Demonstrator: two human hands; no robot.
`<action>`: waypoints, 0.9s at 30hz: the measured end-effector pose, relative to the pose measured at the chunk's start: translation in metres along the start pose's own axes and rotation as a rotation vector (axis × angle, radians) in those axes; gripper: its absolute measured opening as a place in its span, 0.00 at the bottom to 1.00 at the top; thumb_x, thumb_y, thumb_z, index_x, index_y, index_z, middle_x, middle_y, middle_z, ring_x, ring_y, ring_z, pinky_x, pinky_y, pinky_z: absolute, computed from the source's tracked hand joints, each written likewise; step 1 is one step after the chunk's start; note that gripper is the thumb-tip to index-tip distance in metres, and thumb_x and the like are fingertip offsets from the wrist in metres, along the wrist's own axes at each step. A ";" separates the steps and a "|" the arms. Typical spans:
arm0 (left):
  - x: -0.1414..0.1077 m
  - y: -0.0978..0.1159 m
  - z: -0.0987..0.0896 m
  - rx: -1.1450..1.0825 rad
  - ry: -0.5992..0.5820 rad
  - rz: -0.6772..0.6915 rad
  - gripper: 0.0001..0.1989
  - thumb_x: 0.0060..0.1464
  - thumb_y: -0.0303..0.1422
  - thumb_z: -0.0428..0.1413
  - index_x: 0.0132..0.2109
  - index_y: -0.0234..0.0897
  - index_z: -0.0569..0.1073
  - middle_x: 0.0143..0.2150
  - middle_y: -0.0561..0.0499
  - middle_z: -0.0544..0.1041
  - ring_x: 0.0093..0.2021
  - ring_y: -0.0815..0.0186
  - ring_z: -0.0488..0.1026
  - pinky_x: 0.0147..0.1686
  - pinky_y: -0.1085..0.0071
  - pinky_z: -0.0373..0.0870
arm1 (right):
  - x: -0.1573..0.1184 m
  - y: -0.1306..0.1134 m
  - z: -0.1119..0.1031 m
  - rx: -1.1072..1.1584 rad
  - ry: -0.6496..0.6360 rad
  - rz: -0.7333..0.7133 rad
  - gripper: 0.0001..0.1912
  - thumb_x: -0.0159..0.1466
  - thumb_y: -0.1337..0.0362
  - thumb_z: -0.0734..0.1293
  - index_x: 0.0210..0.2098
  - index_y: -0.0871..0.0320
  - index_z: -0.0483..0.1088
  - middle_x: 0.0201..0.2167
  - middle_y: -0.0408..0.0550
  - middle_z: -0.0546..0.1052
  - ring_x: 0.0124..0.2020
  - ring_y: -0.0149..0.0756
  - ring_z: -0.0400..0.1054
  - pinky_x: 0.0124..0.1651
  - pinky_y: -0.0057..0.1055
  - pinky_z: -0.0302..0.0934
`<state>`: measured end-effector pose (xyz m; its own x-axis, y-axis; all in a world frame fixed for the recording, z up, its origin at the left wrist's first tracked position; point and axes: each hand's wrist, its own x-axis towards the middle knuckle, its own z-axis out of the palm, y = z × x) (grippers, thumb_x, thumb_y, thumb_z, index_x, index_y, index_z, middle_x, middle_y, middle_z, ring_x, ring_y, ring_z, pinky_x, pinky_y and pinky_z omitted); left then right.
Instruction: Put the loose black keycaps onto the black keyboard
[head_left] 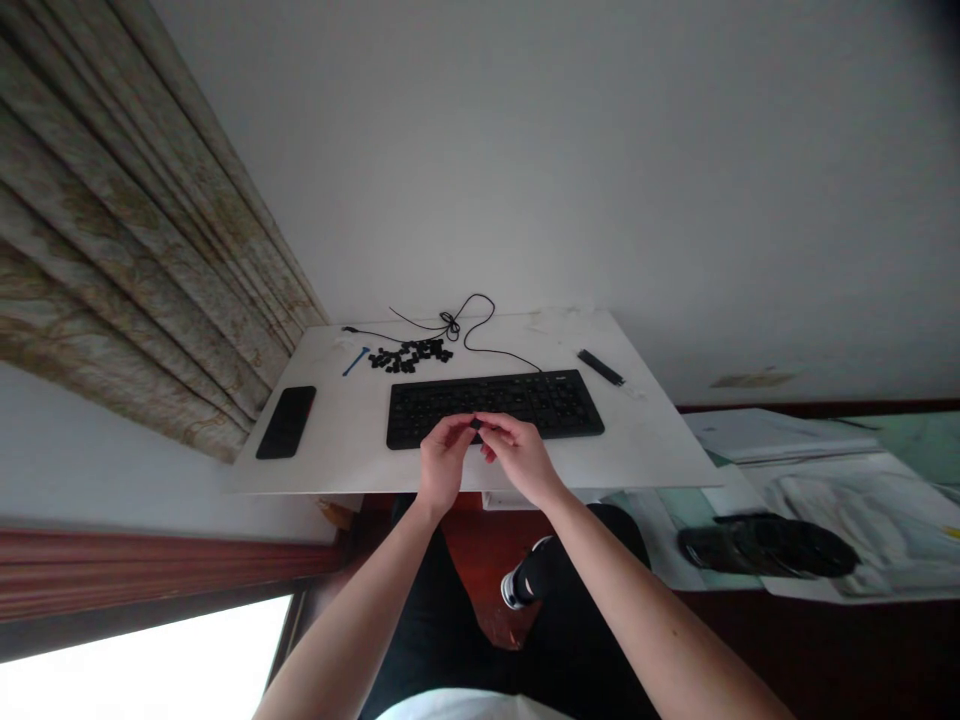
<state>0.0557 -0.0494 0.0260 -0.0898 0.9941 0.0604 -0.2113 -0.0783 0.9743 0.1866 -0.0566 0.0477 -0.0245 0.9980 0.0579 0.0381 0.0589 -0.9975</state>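
Note:
Over the front edge of a black keyboard, my left hand and my right hand meet fingertip to fingertip. Pinched between both sets of fingers is a small black keycap, mostly covered by them. The keyboard lies on a white table; my hands hide part of its lower middle. Behind its left half, many loose black keycaps are spread in a pile. A slim blue tool rests left of the pile.
A black phone lies at the table's left side. The keyboard's black cable loops along the back, bundled in a knot. A long dark strip sits at the right. Beyond the right edge, a dark bag-like object lies on a lower surface.

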 end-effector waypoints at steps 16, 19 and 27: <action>0.047 0.012 -0.092 0.273 0.010 0.121 0.15 0.42 0.23 0.66 0.40 0.43 0.80 0.43 0.46 0.77 0.55 0.55 0.69 0.63 0.60 0.56 | 0.067 0.007 0.033 -0.012 -0.249 0.247 0.11 0.53 0.59 0.75 0.32 0.60 0.79 0.22 0.47 0.78 0.22 0.32 0.71 0.27 0.30 0.71; 0.064 0.006 -0.122 0.390 0.118 0.208 0.14 0.44 0.23 0.64 0.40 0.42 0.79 0.46 0.46 0.75 0.57 0.55 0.67 0.64 0.60 0.53 | 0.094 0.009 0.044 -0.093 -0.261 0.250 0.09 0.54 0.61 0.75 0.30 0.61 0.78 0.23 0.48 0.78 0.23 0.33 0.72 0.27 0.30 0.70; 0.077 -0.008 -0.142 0.333 0.128 0.086 0.14 0.43 0.23 0.64 0.39 0.42 0.79 0.41 0.47 0.78 0.53 0.55 0.71 0.63 0.60 0.57 | 0.164 0.011 0.089 -0.747 -0.458 -0.047 0.04 0.56 0.65 0.73 0.31 0.58 0.80 0.28 0.47 0.81 0.32 0.36 0.73 0.36 0.28 0.62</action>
<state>-0.0877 0.0172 -0.0076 -0.2192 0.9659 0.1378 0.1284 -0.1114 0.9854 0.0940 0.1059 0.0431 -0.4352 0.8965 -0.0830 0.6672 0.2592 -0.6983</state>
